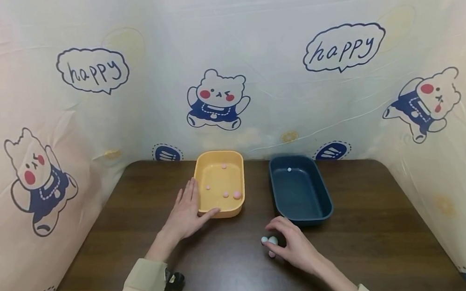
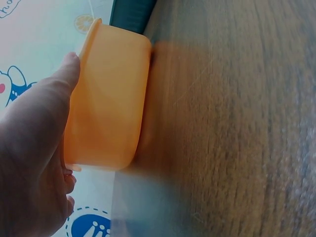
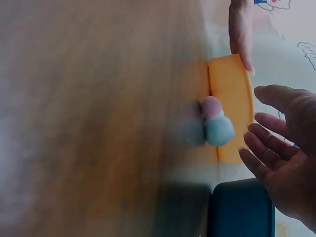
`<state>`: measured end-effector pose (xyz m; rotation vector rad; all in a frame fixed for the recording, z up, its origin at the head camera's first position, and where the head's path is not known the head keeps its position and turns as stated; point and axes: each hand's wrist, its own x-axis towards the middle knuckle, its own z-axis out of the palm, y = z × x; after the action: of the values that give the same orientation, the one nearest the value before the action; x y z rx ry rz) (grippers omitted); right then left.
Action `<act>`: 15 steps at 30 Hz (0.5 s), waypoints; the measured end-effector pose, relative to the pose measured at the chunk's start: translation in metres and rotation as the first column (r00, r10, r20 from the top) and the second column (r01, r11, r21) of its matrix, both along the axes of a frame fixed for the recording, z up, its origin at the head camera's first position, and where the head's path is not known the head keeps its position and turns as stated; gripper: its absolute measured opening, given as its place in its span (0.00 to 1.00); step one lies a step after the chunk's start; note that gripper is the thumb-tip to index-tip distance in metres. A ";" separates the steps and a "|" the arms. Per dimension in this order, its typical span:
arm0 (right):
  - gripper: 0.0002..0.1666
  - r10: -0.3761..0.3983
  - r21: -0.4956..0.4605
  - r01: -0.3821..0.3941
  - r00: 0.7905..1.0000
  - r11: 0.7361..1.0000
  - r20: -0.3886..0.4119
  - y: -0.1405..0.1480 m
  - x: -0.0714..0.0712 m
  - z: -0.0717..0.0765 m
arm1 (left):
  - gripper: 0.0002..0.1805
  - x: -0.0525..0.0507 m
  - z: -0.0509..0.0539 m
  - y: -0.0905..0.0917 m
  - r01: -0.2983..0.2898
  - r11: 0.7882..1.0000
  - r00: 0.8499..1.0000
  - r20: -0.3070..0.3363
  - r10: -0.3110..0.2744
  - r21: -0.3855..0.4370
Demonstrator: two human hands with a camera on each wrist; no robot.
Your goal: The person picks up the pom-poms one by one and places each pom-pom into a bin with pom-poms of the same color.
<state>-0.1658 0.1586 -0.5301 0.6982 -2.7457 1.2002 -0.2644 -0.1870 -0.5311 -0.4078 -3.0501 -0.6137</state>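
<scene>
My left hand (image 1: 186,215) rests against the yellow bin (image 1: 217,154), its fingers along the left side and the thumb (image 2: 72,66) at the near rim. Several pink balls (image 1: 237,195) of differing sizes lie inside that bin. Over a small cluster on the table hovers my right hand (image 1: 298,249), fingers loosely bent and apart from the balls in the right wrist view. The cluster has a larger light blue ball (image 1: 272,240), a smaller light blue ball (image 1: 264,239) and a pink ball (image 1: 272,254). One tiny light blue ball (image 1: 289,169) sits in the dark blue bin (image 1: 324,202).
The dark blue bin stands right of the yellow one, just beyond my right hand. Both bins are on a brown wooden table (image 1: 373,244), near its back edge. A printed cloth (image 1: 273,43) hangs behind and at both sides.
</scene>
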 end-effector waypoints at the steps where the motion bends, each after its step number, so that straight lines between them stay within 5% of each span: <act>1: 0.17 0.003 -0.002 -0.003 1.000 1.000 -0.003 0.002 0.001 -0.001 | 0.71 0.000 0.000 0.000 0.000 1.000 1.000 0.000 0.000 -0.001; 15: 0.11 0.085 -0.014 -0.085 0.995 0.996 0.046 0.011 0.009 -0.013 | 0.71 0.000 0.001 0.000 -0.006 1.000 1.000 0.013 0.006 0.000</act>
<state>-0.1565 0.1692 -0.5433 0.8033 -2.7698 1.2646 -0.2644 -0.1873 -0.5304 -0.3967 -3.0619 -0.6192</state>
